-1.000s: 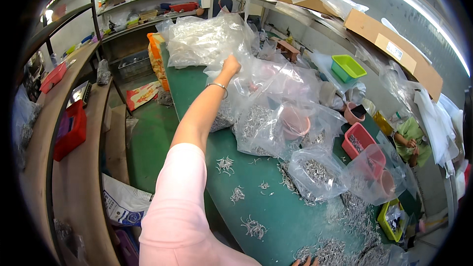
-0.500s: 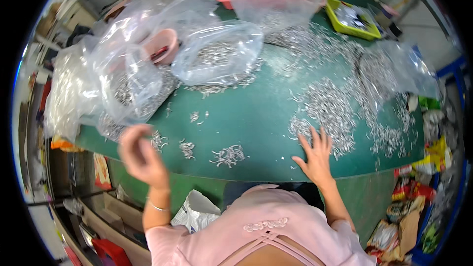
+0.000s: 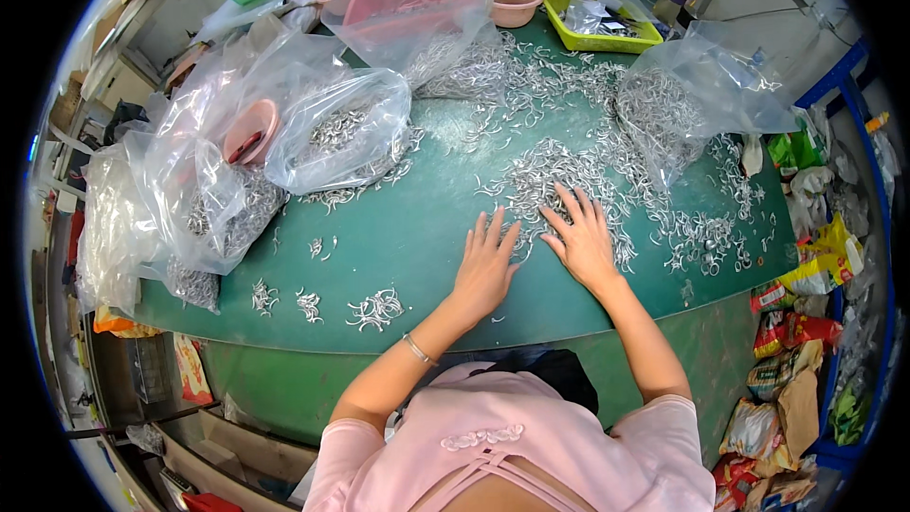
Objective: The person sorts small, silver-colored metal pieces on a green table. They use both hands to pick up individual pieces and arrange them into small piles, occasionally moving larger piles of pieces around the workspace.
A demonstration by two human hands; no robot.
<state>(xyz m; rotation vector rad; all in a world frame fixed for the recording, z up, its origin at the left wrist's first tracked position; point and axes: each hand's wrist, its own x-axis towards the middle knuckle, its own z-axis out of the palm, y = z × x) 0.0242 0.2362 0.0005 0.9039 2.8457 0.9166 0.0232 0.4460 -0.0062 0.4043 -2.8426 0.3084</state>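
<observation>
Green covers the desk [image 3: 408,237], strewn with small silvery metal hooks. Both hands lie flat on it side by side, fingers spread, gripping nothing. The left hand [image 3: 485,264] rests on bare green, just beside the big loose heap of hooks [image 3: 559,180]. The right hand [image 3: 583,239] has its fingertips [image 3: 565,197] on the near edge of that heap. Clear plastic bags [image 3: 336,133] of hooks lie to the left, well apart from both hands, and a yellow-green tray [image 3: 607,38] stands at the far side.

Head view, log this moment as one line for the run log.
left hand: flat on green table | right hand: spread on pile of small metal hooks | clear bags: behind
</observation>
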